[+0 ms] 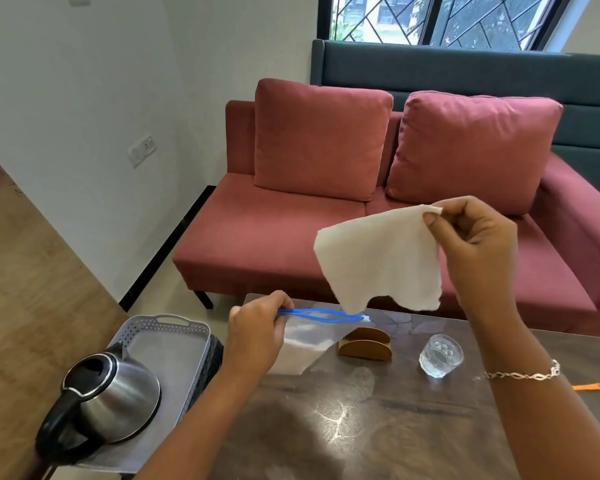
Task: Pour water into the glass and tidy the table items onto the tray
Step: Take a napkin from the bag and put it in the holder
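The right hand (478, 244) pinches the paper napkin (378, 261) by its top corner, its lowest tip dangling at the right end of the zip bag's (302, 348) gaping blue mouth, which the left hand (257, 336) grips just above the tabletop (378, 427).

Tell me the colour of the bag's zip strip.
Blue; the zip strip shows best in the head view, pinched at one end by the left hand.
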Tool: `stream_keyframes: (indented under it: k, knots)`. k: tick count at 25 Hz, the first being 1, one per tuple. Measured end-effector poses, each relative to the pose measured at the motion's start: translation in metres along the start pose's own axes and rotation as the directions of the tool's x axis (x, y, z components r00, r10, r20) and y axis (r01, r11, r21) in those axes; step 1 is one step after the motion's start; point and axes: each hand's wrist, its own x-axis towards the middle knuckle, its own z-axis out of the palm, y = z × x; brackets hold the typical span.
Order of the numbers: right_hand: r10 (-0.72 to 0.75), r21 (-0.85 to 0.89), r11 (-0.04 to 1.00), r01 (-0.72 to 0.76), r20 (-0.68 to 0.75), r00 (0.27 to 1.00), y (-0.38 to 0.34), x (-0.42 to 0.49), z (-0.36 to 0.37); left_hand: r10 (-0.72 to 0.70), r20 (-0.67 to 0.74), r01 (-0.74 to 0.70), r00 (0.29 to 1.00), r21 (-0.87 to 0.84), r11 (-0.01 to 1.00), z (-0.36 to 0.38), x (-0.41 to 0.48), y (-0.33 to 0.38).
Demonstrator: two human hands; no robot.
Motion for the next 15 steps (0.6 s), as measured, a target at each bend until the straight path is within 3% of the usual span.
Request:
stream_keyframes:
  k: [4,7,12,15]
  knots:
    - [-0.033,-0.186,0.982,0.023,-0.055,0.998,0.011,0.003,-0.006,-0.023,0.035,0.022,0.999,0.037,0.999,-0.005,0.001,-0.003]
    - [-0.034,-0.302,0.953,0.027,-0.017,0.999,0.026,-0.003,-0.005,-0.067,0.067,0.064,0.995,0.049,0.997,-0.008,0.000,-0.004]
    - [-0.013,-0.477,0.873,0.102,0.185,0.983,0.053,-0.019,0.006,-0.037,0.101,0.034,0.994,0.031,0.999,-0.009,0.000,-0.004]
    - [-0.016,-0.481,0.845,0.233,0.413,0.910,0.061,-0.037,0.012,-0.021,0.128,0.018,0.992,0.023,1.000,-0.007,-0.001,-0.004]
